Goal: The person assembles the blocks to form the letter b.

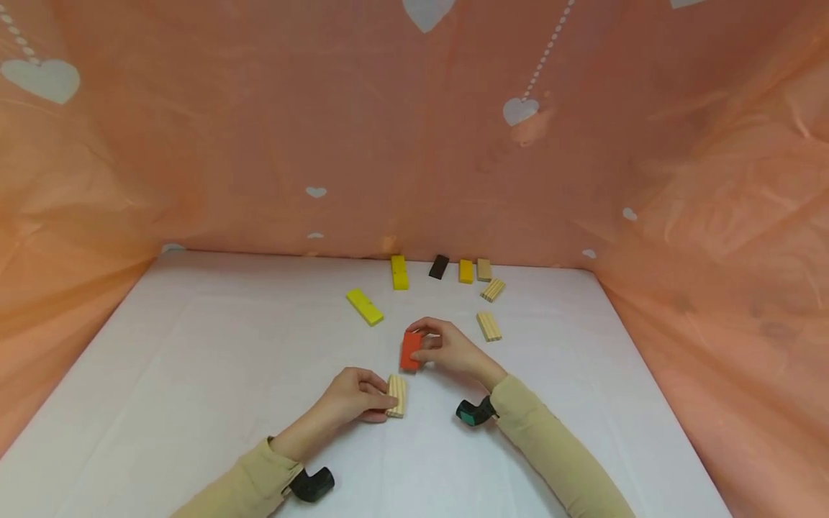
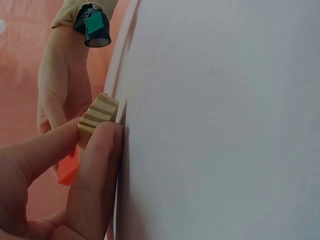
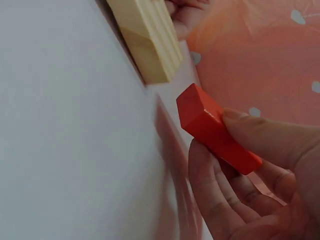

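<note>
Near the middle of the white table, my left hand (image 1: 352, 396) pinches a pale grooved wooden block (image 1: 397, 396) by its left side. Thumb and fingers press on the same block (image 2: 99, 111) in the left wrist view, its striped end showing. Just beyond it, my right hand (image 1: 447, 349) grips a red block (image 1: 409, 351) from the right. In the right wrist view the red block (image 3: 215, 127) is held between thumb and fingers, a shadow falling on the table beside it. A small gap separates the red block from the wooden block (image 3: 150, 45).
Two yellow blocks (image 1: 365, 307) (image 1: 399, 273) lie farther back. A dark block (image 1: 439, 267), an orange-yellow block (image 1: 465, 271), a plain wooden block (image 1: 483, 270) and two grooved wooden blocks (image 1: 493, 290) (image 1: 488, 326) lie right of them. An orange curtain (image 1: 388, 129) encloses the table (image 1: 194, 345).
</note>
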`<action>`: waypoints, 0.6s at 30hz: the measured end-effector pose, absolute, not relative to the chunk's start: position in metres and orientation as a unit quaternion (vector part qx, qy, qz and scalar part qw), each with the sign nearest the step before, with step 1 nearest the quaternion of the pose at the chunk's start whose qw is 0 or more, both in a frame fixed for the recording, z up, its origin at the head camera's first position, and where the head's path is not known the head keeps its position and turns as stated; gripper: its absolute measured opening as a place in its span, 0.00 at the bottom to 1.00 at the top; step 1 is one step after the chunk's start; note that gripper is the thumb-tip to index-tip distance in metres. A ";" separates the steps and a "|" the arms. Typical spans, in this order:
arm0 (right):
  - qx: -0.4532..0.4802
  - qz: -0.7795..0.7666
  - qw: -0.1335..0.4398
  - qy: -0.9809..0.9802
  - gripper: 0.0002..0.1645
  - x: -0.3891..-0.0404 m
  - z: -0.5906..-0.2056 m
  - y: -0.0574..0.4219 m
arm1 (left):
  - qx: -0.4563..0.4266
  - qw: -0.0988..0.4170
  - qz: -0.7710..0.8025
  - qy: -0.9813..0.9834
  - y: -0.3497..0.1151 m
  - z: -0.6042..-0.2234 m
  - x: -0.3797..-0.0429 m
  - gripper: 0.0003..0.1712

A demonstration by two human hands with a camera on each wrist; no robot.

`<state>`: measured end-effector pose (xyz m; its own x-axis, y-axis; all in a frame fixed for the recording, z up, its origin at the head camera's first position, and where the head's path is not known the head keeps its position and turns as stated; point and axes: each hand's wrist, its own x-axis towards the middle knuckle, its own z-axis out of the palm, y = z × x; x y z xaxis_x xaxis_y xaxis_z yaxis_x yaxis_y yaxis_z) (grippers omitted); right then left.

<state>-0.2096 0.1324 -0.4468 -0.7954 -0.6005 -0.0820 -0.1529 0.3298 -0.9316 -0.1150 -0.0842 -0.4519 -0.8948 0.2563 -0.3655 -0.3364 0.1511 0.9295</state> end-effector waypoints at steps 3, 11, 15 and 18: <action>-0.243 -0.522 0.218 0.788 0.24 -0.207 -0.448 0.128 | -0.035 0.224 0.644 0.731 -0.083 -0.451 -0.115 0.17; -0.249 -0.517 0.222 0.788 0.24 -0.201 -0.449 0.122 | -0.030 0.214 0.619 0.755 -0.083 -0.452 -0.111 0.16; -0.246 -0.516 0.229 0.788 0.23 -0.199 -0.449 0.119 | -0.017 0.217 0.616 0.757 -0.086 -0.451 -0.110 0.14; -0.240 -0.518 0.232 0.788 0.23 -0.198 -0.449 0.118 | -0.002 0.217 0.608 0.764 -0.087 -0.450 -0.110 0.12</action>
